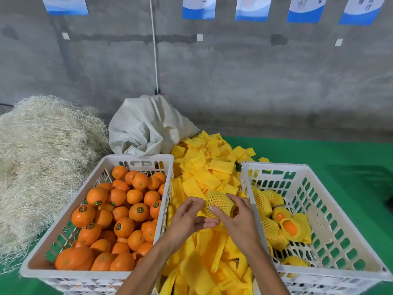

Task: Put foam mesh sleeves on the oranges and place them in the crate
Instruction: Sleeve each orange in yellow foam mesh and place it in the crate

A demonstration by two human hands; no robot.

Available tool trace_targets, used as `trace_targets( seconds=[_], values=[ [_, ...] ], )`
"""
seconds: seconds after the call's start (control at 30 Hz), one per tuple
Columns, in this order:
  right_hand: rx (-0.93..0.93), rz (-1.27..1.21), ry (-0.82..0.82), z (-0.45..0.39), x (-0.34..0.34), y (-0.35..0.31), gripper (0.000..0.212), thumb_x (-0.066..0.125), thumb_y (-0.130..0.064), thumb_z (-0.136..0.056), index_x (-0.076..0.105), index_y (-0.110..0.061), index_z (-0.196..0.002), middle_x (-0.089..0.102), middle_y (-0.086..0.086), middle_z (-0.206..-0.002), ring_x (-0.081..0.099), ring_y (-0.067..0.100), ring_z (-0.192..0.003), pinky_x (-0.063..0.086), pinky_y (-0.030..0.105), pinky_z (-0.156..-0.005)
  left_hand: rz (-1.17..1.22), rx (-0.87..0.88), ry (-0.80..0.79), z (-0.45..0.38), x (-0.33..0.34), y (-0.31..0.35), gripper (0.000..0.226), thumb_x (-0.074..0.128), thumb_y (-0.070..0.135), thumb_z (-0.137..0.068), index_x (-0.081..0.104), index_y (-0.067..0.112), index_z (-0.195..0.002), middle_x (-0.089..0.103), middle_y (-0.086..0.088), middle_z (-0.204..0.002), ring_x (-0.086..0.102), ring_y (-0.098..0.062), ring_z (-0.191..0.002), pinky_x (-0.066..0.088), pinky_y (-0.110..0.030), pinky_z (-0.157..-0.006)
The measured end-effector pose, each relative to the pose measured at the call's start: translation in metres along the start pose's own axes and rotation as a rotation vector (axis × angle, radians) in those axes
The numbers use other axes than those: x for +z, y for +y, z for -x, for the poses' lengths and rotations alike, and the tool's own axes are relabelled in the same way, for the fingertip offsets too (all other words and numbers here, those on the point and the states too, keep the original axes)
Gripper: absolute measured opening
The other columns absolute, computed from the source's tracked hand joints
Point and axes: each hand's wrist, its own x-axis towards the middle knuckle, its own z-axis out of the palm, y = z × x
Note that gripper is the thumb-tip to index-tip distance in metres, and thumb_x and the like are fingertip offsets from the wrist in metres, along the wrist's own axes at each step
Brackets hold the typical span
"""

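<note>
Between the two crates, over the pile of loose yellow sleeves [204, 177], my hands work one sleeved orange [219, 202]. Right hand [238, 220] curls round it, thumb pressed on the mesh. Left hand [187, 218] sits just beside, fingers loosely bent, fingertips at the mesh edge; can't tell if it actually pinches anything.

Risks, my read: the mesh may not be fully closed over the fruit, so it could ride off on the move to the right crate [340, 222]. One-handed grip on springy foam could slip and drop the orange into the pile. Dragging might snag loose sleeves along.

Bare oranges [119, 209] fill the left crate [63, 271]; a few sleeved ones [282, 224] lie in the right.

Surface is a green mat [340, 154]. Straw heap [42, 156] at left, white sack [146, 128] behind, grey concrete wall [234, 71] with blue-and-white posters [198, 7].
</note>
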Motion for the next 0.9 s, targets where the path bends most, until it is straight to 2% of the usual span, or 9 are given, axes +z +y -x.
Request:
trace_targets(
  seconds=[0.1,0.2,0.3,0.4,0.5,0.57,0.67,0.73,0.9],
  values=[
    [-0.04,0.045,0.009,-0.002,-0.009,0.003,0.08,0.063,-0.091,-0.065,0.053,-0.044,-0.129,0.04,-0.023,-0.124,0.045,-0.007,-0.117,0.049,0.022,-0.082,-0.013,-0.077,-0.038,-0.004,0.012,0.003,0.055,0.074,0.034,-0.092,0.055,-0.003,-0.128,0.074,-0.027,-0.114,0.074,-0.044,-0.101,0.063,-0.041,-0.089],
    [-0.05,0.003,0.024,-0.003,-0.016,0.007,0.076,0.064,-0.087,-0.069,0.053,-0.044,-0.131,0.039,-0.023,-0.125,0.044,-0.005,-0.122,0.05,0.02,-0.083,0.029,-0.102,-0.05,-0.012,0.021,0.003,0.051,0.076,0.026,-0.091,0.06,-0.006,-0.126,0.073,-0.026,-0.116,0.075,-0.04,-0.099,0.063,-0.033,-0.084],
    [-0.027,-0.019,0.064,-0.005,-0.027,0.012,0.074,0.064,-0.083,-0.073,0.053,-0.041,-0.134,0.039,-0.022,-0.125,0.045,0.0,-0.122,0.048,0.022,-0.088,0.03,-0.104,-0.076,-0.023,0.031,0.002,0.051,0.084,0.025,-0.082,0.064,-0.01,-0.112,0.074,-0.017,-0.109,0.073,-0.029,-0.087,0.061,-0.029,-0.078],
    [-0.025,0.001,0.147,-0.006,-0.045,0.016,0.074,0.065,-0.074,-0.078,0.051,-0.036,-0.14,0.037,-0.019,-0.126,0.046,0.003,-0.121,0.044,0.011,-0.084,-0.13,-0.084,-0.105,-0.038,0.048,0.003,0.037,0.091,0.029,-0.078,0.062,0.009,-0.09,0.058,-0.005,-0.084,0.056,-0.013,-0.071,0.047,-0.025,-0.056],
    [-0.047,0.048,0.191,-0.009,-0.067,0.023,0.07,0.067,-0.063,-0.083,0.05,-0.029,-0.142,0.037,-0.016,-0.132,0.042,0.002,-0.126,0.036,-0.002,-0.087,-0.282,-0.079,-0.113,-0.056,0.072,0.005,0.034,0.086,0.024,-0.078,0.052,0.019,-0.084,0.052,-0.01,-0.083,0.05,-0.012,-0.06,0.032,-0.023,-0.044],
    [-0.038,0.058,0.193,-0.01,-0.084,0.032,0.067,0.07,-0.055,-0.087,0.047,-0.026,-0.143,0.042,-0.012,-0.141,0.042,0.006,-0.133,0.032,0.005,-0.098,-0.211,-0.127,-0.143,-0.068,0.087,0.006,0.038,0.087,0.018,-0.074,0.052,0.018,-0.09,0.055,-0.013,-0.084,0.05,-0.014,-0.056,0.03,-0.023,-0.042],
    [0.032,0.085,0.224,-0.013,-0.104,0.046,0.074,0.07,-0.053,-0.089,0.039,-0.024,-0.15,0.045,-0.007,-0.152,0.041,0.013,-0.14,0.038,0.025,-0.105,-0.03,-0.193,-0.155,-0.078,0.11,0.002,0.043,0.083,0.015,-0.082,0.059,0.012,-0.117,0.063,-0.006,-0.082,0.06,-0.013,-0.065,0.039,-0.023,-0.048],
    [0.085,0.117,0.259,-0.016,-0.113,0.053,0.075,0.07,-0.048,-0.092,0.037,-0.022,-0.154,0.043,-0.004,-0.155,0.041,0.016,-0.142,0.036,0.027,-0.106,-0.017,-0.2,-0.124,-0.085,0.125,-0.008,0.047,0.078,0.014,-0.091,0.056,0.011,-0.133,0.067,-0.007,-0.098,0.068,-0.017,-0.079,0.049,-0.026,-0.056],
    [0.107,0.179,0.31,-0.023,-0.128,0.063,0.058,0.069,-0.031,-0.096,0.046,-0.017,-0.147,0.043,0.0,-0.154,0.04,0.019,-0.143,0.032,0.022,-0.109,0.013,-0.123,-0.06,-0.096,0.14,-0.024,0.036,0.065,0.005,-0.099,0.058,0.001,-0.134,0.066,-0.019,-0.124,0.07,-0.036,-0.107,0.062,-0.044,-0.086]
  ],
)
